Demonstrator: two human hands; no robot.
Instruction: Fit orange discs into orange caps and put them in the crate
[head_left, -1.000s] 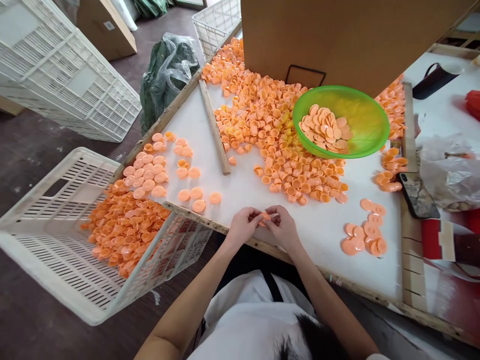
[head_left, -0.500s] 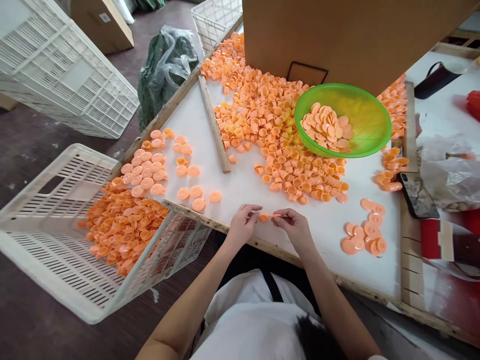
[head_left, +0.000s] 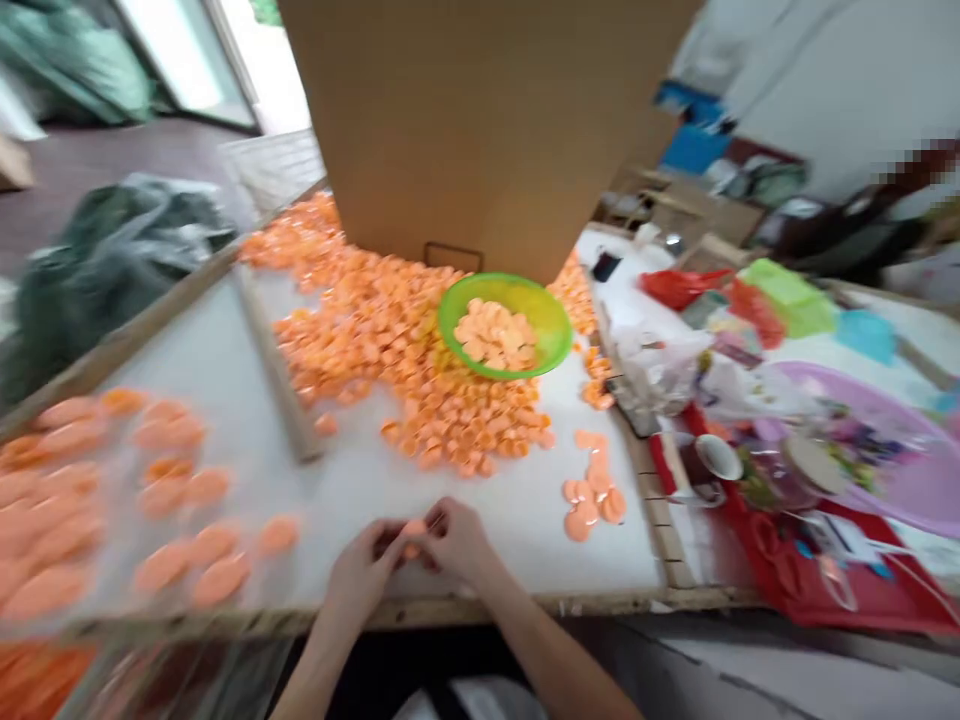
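My left hand [head_left: 364, 568] and my right hand [head_left: 459, 542] meet low over the white tabletop, near its front edge. Closed fingertips of both hands pinch a small orange plastic cap [head_left: 413, 532]. Blur and fingers cover most of it, so I cannot tell whether it is one piece or two. Beyond the hands spreads a heap of small orange cups [head_left: 442, 425]. A green bowl [head_left: 553, 335] holding flat orange discs [head_left: 495, 335] sits on the heap. More round orange pieces [head_left: 589, 510] lie to the right, and others [head_left: 217, 560] to the left.
A wooden strip [head_left: 277, 370] divides the table at left. Behind the heap stands a large cardboard box [head_left: 480, 120]. On the right, past a wooden rail [head_left: 652, 500], are a phone [head_left: 634, 408], a mug [head_left: 712, 460], a red tray [head_left: 795, 580] and a purple basin [head_left: 907, 470].
The view has swung right and up, bringing the cluttered right-hand table into sight. My hands have come closer together around the orange piece, which was held out between them before.
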